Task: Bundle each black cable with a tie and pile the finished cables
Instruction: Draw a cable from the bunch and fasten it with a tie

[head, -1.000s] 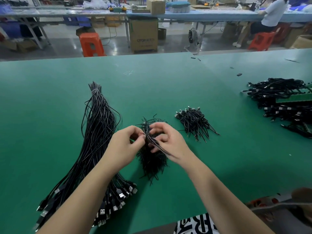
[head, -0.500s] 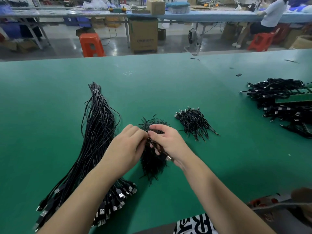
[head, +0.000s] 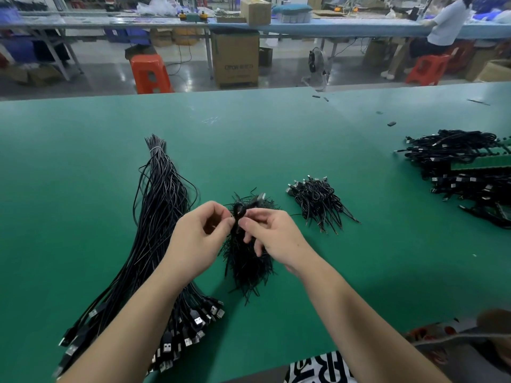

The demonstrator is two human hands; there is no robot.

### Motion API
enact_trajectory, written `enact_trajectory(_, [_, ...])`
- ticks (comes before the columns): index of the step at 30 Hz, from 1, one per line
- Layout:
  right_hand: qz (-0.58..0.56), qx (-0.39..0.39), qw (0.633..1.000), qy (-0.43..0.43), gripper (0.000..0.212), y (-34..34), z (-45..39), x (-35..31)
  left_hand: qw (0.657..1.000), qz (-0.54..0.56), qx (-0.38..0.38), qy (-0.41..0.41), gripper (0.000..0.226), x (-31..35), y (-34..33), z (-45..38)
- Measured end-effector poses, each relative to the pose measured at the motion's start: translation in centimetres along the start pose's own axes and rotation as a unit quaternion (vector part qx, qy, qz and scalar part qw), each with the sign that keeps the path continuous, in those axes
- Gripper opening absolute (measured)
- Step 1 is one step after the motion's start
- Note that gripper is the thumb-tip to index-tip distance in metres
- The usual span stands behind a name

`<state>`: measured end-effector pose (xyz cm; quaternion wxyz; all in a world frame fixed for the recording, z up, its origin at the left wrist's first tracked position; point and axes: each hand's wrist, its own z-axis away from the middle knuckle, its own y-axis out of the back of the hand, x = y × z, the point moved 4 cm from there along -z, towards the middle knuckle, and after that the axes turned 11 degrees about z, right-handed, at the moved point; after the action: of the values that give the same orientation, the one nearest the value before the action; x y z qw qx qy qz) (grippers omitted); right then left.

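Both hands pinched one small coiled black cable (head: 240,214) at frame centre, above the green tabletop (head: 276,139).

Left hand (head: 197,239): thumb and forefinger closed on the coil's left side. Right hand (head: 273,236): thumb and forefinger closed on its right side, other fingers loosely curled. Whether a tie was in either grip could not be told. Heap of short black ties (head: 249,266) lay directly below the hands. Long bundle of unbundled black USB cables (head: 157,217) at left; small pile of finished coiled cables (head: 315,200) right of centre.
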<state>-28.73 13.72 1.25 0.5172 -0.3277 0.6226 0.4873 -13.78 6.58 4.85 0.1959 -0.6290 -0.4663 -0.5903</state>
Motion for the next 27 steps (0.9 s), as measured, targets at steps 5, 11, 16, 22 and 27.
enact_trajectory(5, [-0.088,-0.043,0.994,-0.048,0.023,-0.7,0.1,0.5,0.946,-0.206,-0.048,-0.244,0.006,1.8,-0.6,0.7])
enact_trajectory(11, [-0.126,-0.051,0.988,-0.076,0.009,-0.5,0.1,0.8,0.960,-0.180,-0.062,-0.205,0.007,1.2,-0.5,1.0])
enact_trajectory(16, [-0.086,-0.068,0.993,0.032,0.024,-0.4,0.4,-0.5,1.000,-0.002,-0.007,-0.029,0.017,0.0,0.0,0.2])
enact_trajectory(22, [0.048,0.015,0.998,0.031,0.004,0.5,0.1,-0.6,1.000,-0.003,-0.001,-0.031,0.017,-0.1,-0.2,0.2])
enact_trajectory(27, [-0.074,-0.022,0.996,-0.050,0.014,-0.3,0.2,-0.2,0.940,-0.217,-0.013,-0.263,0.007,1.5,-1.1,0.9])
